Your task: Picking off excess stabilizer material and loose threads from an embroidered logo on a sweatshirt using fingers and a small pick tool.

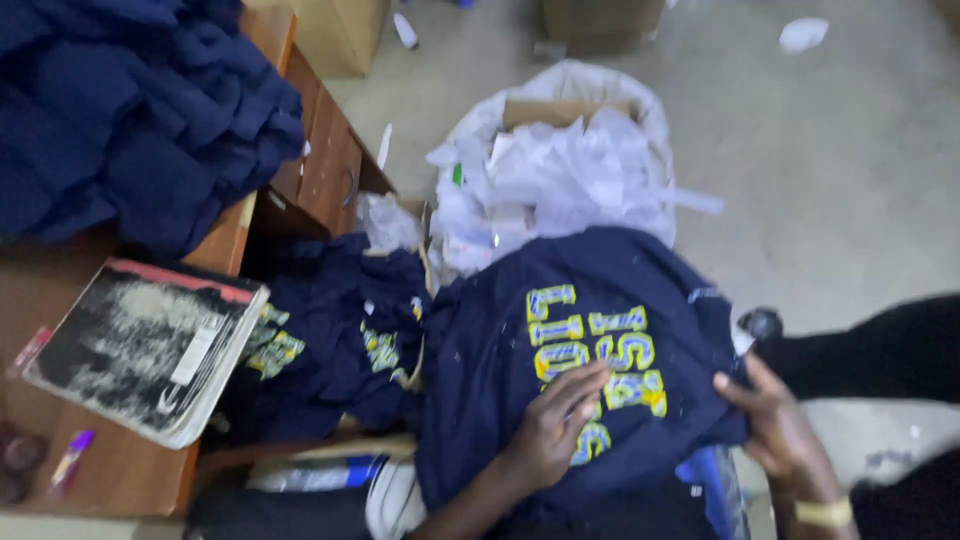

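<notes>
Two hands on one navy shirt [600, 340]: left hand [555, 425] flat, right hand [775, 425] apparently pinching its edge.

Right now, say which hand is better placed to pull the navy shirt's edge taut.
Probably the right hand: it already pinches the navy shirt at its edge, while the left hand lies flat on the yellow lettering.

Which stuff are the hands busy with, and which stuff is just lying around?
In use:
left hand
right hand
navy printed shirt

Lying about:
worn book
pile of navy cloth
bag of paper scraps
more printed shirts
pen
</notes>
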